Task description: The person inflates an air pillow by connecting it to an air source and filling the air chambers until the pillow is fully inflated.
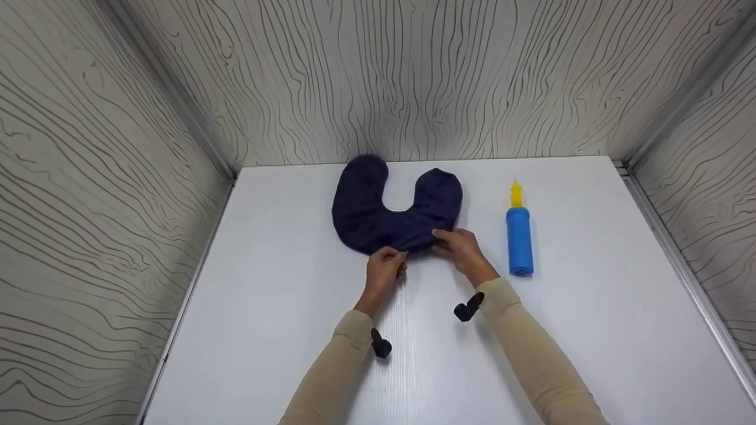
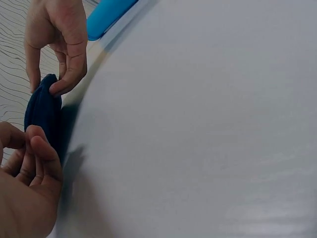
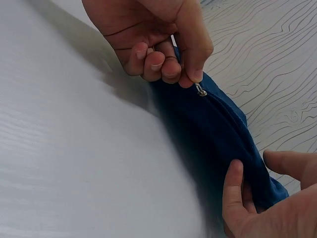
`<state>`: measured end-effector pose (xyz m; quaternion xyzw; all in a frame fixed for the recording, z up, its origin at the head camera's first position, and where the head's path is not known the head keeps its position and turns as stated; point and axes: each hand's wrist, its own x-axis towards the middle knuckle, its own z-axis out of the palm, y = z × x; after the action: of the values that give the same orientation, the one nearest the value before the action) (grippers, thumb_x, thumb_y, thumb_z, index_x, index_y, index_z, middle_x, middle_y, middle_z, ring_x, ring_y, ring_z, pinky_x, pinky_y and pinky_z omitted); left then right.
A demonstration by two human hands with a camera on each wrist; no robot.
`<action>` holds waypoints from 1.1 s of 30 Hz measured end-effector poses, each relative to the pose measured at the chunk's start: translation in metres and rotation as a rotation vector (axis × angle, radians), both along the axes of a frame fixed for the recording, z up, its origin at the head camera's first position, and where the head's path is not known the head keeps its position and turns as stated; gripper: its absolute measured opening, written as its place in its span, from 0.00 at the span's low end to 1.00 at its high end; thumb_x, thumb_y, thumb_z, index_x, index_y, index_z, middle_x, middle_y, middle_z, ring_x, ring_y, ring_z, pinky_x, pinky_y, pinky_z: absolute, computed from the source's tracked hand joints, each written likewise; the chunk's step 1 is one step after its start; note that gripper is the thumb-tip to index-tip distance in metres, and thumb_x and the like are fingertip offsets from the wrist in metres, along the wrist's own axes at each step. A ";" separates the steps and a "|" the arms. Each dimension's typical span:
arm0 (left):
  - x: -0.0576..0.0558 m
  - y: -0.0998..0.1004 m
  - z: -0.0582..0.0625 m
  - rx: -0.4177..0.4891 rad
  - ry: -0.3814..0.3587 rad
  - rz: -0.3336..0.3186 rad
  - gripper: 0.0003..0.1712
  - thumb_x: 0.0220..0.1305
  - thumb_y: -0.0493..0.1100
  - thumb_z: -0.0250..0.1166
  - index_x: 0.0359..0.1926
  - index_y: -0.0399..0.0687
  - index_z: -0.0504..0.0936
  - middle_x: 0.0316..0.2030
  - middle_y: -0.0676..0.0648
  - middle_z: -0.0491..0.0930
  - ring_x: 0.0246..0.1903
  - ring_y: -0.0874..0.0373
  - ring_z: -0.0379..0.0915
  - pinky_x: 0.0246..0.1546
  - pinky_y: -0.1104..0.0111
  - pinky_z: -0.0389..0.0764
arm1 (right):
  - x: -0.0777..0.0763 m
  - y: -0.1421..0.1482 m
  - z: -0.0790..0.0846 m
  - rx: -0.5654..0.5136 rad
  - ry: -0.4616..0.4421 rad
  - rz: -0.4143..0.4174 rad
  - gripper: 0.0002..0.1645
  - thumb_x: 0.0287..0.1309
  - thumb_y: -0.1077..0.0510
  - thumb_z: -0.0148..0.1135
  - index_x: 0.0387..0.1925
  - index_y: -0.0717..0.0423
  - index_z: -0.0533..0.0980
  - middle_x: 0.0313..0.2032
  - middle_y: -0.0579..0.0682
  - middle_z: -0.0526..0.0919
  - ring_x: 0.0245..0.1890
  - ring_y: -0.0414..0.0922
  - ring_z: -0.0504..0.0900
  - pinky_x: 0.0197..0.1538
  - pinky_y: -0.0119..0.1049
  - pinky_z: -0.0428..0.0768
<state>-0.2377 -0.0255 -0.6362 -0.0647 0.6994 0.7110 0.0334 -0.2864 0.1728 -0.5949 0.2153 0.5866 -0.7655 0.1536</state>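
A dark blue U-shaped neck pillow [image 1: 366, 215] lies on the white table, its open side facing the back wall. Along its near edge runs a zipper, whose small metal zipper pull [image 3: 200, 90] shows in the right wrist view. My left hand [image 1: 385, 273] pinches that pull between thumb and forefinger, the other fingers curled in. Farther right on the same edge, my right hand [image 1: 463, 251] grips the pillow's fabric, thumb on one side and fingers on the other. Both hands also show in the left wrist view, with the pillow [image 2: 44, 109] edge between them.
Right of the pillow lies a blue hand pump [image 1: 520, 242] with a yellow nozzle [image 1: 516, 193] pointing to the back. Wood-grain panels [image 1: 401, 82] enclose the white table [image 1: 283, 307] at the back and both sides. A small black device hangs at each wrist.
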 end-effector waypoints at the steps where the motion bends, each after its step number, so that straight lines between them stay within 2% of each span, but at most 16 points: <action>1: 0.000 0.000 0.000 0.000 -0.001 0.002 0.10 0.73 0.39 0.67 0.38 0.33 0.84 0.33 0.33 0.86 0.27 0.57 0.79 0.30 0.64 0.84 | 0.001 -0.001 -0.001 -0.007 0.000 -0.001 0.41 0.71 0.63 0.66 0.76 0.74 0.59 0.56 0.57 0.75 0.51 0.45 0.82 0.61 0.37 0.86; 6: 0.002 0.000 0.002 -0.014 0.005 -0.006 0.10 0.73 0.40 0.67 0.36 0.37 0.83 0.31 0.37 0.86 0.25 0.59 0.78 0.28 0.69 0.82 | 0.004 -0.002 -0.002 -0.002 0.002 -0.023 0.29 0.70 0.65 0.66 0.66 0.74 0.68 0.51 0.55 0.76 0.44 0.42 0.83 0.58 0.35 0.87; 10: 0.001 -0.001 0.002 -0.031 0.008 -0.020 0.09 0.73 0.40 0.67 0.33 0.41 0.82 0.29 0.39 0.85 0.24 0.59 0.77 0.26 0.70 0.79 | 0.005 -0.001 -0.001 0.024 0.006 -0.047 0.11 0.68 0.65 0.67 0.48 0.65 0.75 0.44 0.52 0.78 0.39 0.40 0.84 0.54 0.34 0.88; 12: 0.002 -0.002 0.002 -0.036 0.009 -0.028 0.09 0.73 0.39 0.66 0.32 0.43 0.81 0.27 0.41 0.84 0.23 0.59 0.75 0.24 0.71 0.77 | 0.005 0.000 -0.001 0.027 0.008 -0.055 0.07 0.67 0.66 0.67 0.41 0.62 0.76 0.41 0.51 0.79 0.38 0.40 0.84 0.51 0.33 0.88; 16: 0.002 -0.002 0.002 -0.031 0.012 -0.034 0.09 0.72 0.38 0.66 0.32 0.44 0.80 0.24 0.46 0.81 0.22 0.59 0.73 0.23 0.71 0.75 | 0.004 0.000 -0.002 0.013 0.009 -0.082 0.07 0.65 0.68 0.68 0.35 0.61 0.76 0.36 0.50 0.81 0.35 0.40 0.85 0.46 0.33 0.90; 20: 0.001 -0.002 0.003 -0.043 0.015 -0.035 0.08 0.71 0.37 0.66 0.32 0.45 0.79 0.22 0.50 0.79 0.20 0.60 0.72 0.22 0.70 0.74 | 0.002 0.001 -0.002 -0.008 0.007 -0.096 0.10 0.64 0.70 0.68 0.31 0.61 0.74 0.35 0.50 0.79 0.34 0.41 0.84 0.44 0.33 0.90; 25: -0.001 -0.004 0.003 -0.081 0.020 -0.020 0.08 0.69 0.36 0.66 0.31 0.45 0.79 0.22 0.52 0.79 0.20 0.61 0.72 0.22 0.71 0.75 | -0.001 0.003 -0.002 -0.017 0.014 -0.097 0.11 0.64 0.72 0.68 0.30 0.60 0.74 0.37 0.50 0.77 0.35 0.41 0.83 0.44 0.34 0.90; 29: -0.002 -0.011 0.002 -0.095 0.015 0.004 0.09 0.69 0.36 0.67 0.30 0.44 0.79 0.22 0.51 0.80 0.20 0.61 0.73 0.21 0.72 0.75 | -0.003 0.008 -0.001 -0.003 0.022 -0.100 0.08 0.65 0.71 0.67 0.33 0.62 0.75 0.36 0.50 0.78 0.35 0.41 0.84 0.45 0.34 0.90; 31: -0.002 -0.016 0.002 -0.091 0.007 0.018 0.09 0.69 0.36 0.66 0.30 0.44 0.78 0.22 0.50 0.80 0.20 0.61 0.73 0.21 0.72 0.75 | -0.004 0.013 0.000 -0.003 0.021 -0.092 0.06 0.65 0.70 0.67 0.39 0.64 0.76 0.37 0.49 0.78 0.36 0.40 0.84 0.46 0.34 0.90; 33: -0.003 -0.021 0.001 -0.088 -0.004 0.033 0.09 0.70 0.36 0.66 0.30 0.44 0.78 0.22 0.50 0.80 0.20 0.61 0.73 0.21 0.73 0.75 | -0.005 0.017 0.001 0.001 0.017 -0.093 0.12 0.65 0.70 0.67 0.49 0.68 0.78 0.37 0.49 0.79 0.36 0.40 0.84 0.48 0.34 0.90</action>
<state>-0.2403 -0.0465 -0.6352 -0.0788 0.7286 0.6801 0.0202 -0.2909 0.1902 -0.5938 0.2359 0.5775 -0.7733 0.1131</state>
